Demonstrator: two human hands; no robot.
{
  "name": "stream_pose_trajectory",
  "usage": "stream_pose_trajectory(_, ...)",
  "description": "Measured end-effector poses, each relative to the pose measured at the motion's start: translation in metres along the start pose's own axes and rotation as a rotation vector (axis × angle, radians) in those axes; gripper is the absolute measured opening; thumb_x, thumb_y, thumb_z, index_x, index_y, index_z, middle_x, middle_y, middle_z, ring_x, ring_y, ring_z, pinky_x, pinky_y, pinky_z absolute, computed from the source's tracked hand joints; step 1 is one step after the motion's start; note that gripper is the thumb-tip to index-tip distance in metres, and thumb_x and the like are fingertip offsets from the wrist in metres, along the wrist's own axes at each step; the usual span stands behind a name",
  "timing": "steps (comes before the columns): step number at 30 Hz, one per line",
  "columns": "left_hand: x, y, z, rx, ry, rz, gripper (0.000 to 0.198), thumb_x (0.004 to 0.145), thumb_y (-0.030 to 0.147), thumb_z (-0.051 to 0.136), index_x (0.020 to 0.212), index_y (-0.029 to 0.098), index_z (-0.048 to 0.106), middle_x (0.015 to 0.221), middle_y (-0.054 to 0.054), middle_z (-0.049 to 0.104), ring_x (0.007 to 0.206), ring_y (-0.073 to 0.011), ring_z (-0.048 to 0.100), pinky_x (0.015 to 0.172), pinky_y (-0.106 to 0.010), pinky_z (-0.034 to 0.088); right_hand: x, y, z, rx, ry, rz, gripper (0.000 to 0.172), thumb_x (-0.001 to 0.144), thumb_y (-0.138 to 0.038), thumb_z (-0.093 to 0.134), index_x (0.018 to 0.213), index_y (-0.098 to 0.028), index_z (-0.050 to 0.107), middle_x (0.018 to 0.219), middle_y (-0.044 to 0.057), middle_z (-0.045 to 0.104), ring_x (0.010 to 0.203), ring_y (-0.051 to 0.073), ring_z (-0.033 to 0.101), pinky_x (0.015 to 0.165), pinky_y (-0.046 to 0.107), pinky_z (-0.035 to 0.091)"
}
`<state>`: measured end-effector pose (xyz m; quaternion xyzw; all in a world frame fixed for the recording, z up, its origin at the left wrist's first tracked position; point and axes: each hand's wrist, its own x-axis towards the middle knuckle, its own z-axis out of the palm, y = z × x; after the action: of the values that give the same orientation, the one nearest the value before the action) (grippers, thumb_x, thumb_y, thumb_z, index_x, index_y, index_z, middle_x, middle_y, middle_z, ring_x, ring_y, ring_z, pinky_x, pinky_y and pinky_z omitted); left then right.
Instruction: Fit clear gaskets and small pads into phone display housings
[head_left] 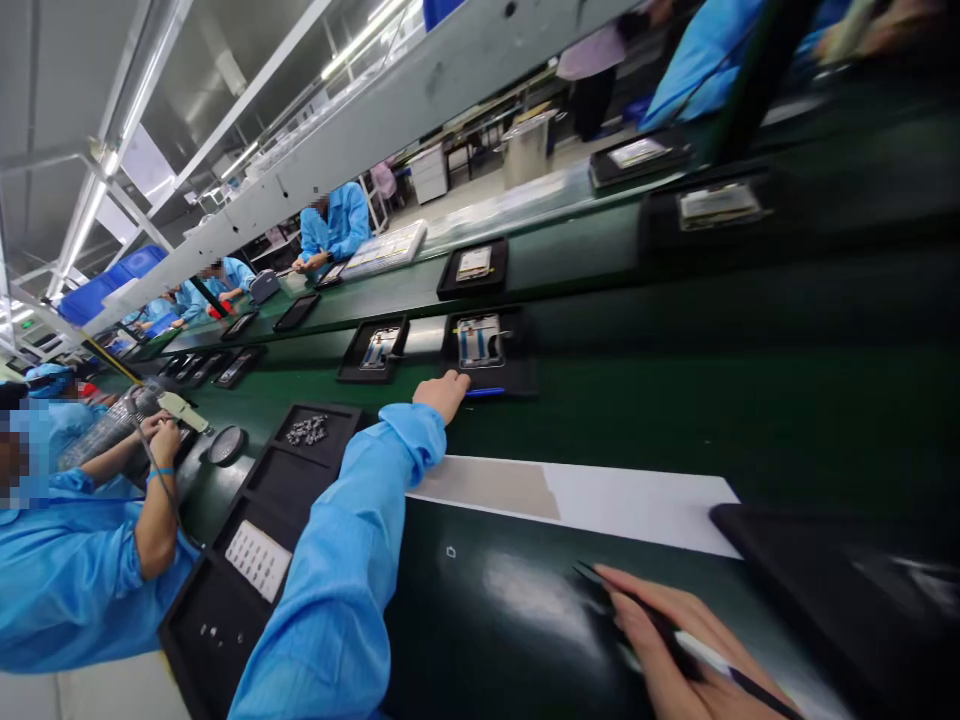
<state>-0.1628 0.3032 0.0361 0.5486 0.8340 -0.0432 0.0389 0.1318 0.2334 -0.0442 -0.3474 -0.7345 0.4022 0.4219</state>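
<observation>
My left hand [444,394] reaches forward across the bench, its fingers closed at the near left corner of a black tray [517,378]. In that tray lies an open phone housing [480,341] with blue strips, and a blue pen [485,392] rests along its near edge. My right hand [679,640] is low at the right, closed around dark tweezers [592,578] with their tips pointing left. A thin black-and-white rod [705,652] also passes through this hand; its kind is unclear.
Beside my left arm stands a compartmented black tray [262,480] with small metal parts [307,430] and a white card [259,560]. A white strip [637,505] lies across the green bench. More trays line the conveyor [585,235]. A co-worker [82,560] sits at left.
</observation>
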Motion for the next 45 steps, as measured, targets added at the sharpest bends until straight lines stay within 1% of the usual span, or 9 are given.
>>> stream_pose_trajectory(6,-0.057,0.012,-0.032,0.07,0.057,0.084,0.029,0.097,0.025,0.051,0.126,0.022,0.053,0.126,-0.008,0.053,0.1,-0.0248,0.065,0.084,-0.036,0.05,0.007,-0.019,-0.008,0.136,0.141,0.089,0.038,0.09,-0.056,0.051,0.089,-0.023,0.069,0.072,0.005,0.066,0.066,0.023,0.066,0.061,0.035,0.056)
stream_pose_trajectory(13,-0.229,0.019,-0.068,-0.082,0.074,0.391,0.019,0.094,0.025,0.054,0.113,0.026,0.056,0.104,-0.001,0.062,0.087,-0.0167,0.066,0.067,-0.025,0.049,0.015,-0.032,-0.026,0.437,0.484,0.31,0.043,0.089,-0.059,0.056,0.105,-0.02,0.059,0.069,0.005,0.068,0.048,0.018,0.06,0.049,0.032,0.047)
stream_pose_trajectory(16,-0.295,0.032,-0.062,-0.17,-0.006,0.527,0.018,0.096,0.028,0.047,0.112,0.026,0.056,0.093,0.0,0.064,0.066,-0.0125,0.062,0.052,-0.023,0.044,0.016,-0.032,-0.026,0.426,0.515,0.294,0.049,0.086,-0.064,0.057,0.107,-0.019,0.055,0.075,0.007,0.07,0.056,0.021,0.065,0.051,0.032,0.047)
stream_pose_trajectory(19,-0.325,0.049,-0.037,-0.195,-0.151,0.582,0.018,0.096,0.031,0.05,0.111,0.026,0.058,0.091,0.001,0.065,0.057,-0.0111,0.059,0.045,-0.023,0.039,0.013,-0.03,-0.022,0.364,0.482,0.251,0.048,0.089,-0.061,0.055,0.112,-0.018,0.055,0.087,0.013,0.072,0.071,0.025,0.07,0.063,0.039,0.053)
stream_pose_trajectory(23,-0.316,0.053,0.003,-0.397,-0.23,0.518,0.019,0.088,0.034,0.065,0.106,0.027,0.062,0.098,0.003,0.068,0.074,-0.0119,0.066,0.058,-0.019,0.048,0.005,-0.026,-0.015,0.226,0.36,0.19,0.033,0.091,-0.043,0.057,0.114,-0.019,0.056,0.102,0.015,0.072,0.094,0.027,0.07,0.088,0.049,0.052)
stream_pose_trajectory(29,-0.276,0.001,0.047,-0.473,0.322,-0.115,0.004,0.092,0.021,0.059,0.091,0.021,0.063,0.09,-0.002,0.067,0.084,-0.0158,0.066,0.077,-0.025,0.05,-0.001,-0.023,-0.011,0.1,0.212,0.163,0.033,0.086,-0.036,0.06,0.116,-0.022,0.055,0.112,0.011,0.071,0.107,0.026,0.066,0.095,0.043,0.05)
stream_pose_trajectory(33,-0.257,-0.025,0.07,-0.321,0.408,-0.358,0.012,0.086,0.028,0.068,0.095,0.02,0.063,0.093,-0.003,0.067,0.085,-0.0183,0.066,0.073,-0.026,0.049,0.013,-0.018,-0.011,-0.045,0.059,0.133,0.037,0.086,-0.038,0.056,0.119,-0.022,0.056,0.12,0.012,0.067,0.112,0.029,0.062,0.092,0.042,0.048)
stream_pose_trajectory(38,-0.244,-0.031,0.075,-0.272,0.361,-0.401,0.011,0.086,0.029,0.068,0.093,0.021,0.065,0.093,-0.002,0.067,0.084,-0.0182,0.067,0.07,-0.025,0.047,0.04,-0.006,-0.002,-0.305,-0.108,-0.063,0.032,0.085,-0.03,0.046,0.11,-0.019,0.063,0.103,0.014,0.071,0.095,0.033,0.063,0.082,0.045,0.045)
stream_pose_trajectory(45,-0.239,-0.044,0.076,-0.357,0.363,-0.307,0.009,0.09,0.025,0.061,0.095,0.019,0.066,0.092,-0.003,0.067,0.078,-0.0152,0.065,0.069,-0.024,0.047,0.048,-0.002,0.004,-0.421,-0.13,-0.131,0.045,0.071,-0.011,0.044,0.111,-0.02,0.062,0.085,0.008,0.071,0.074,0.028,0.062,0.066,0.038,0.041)
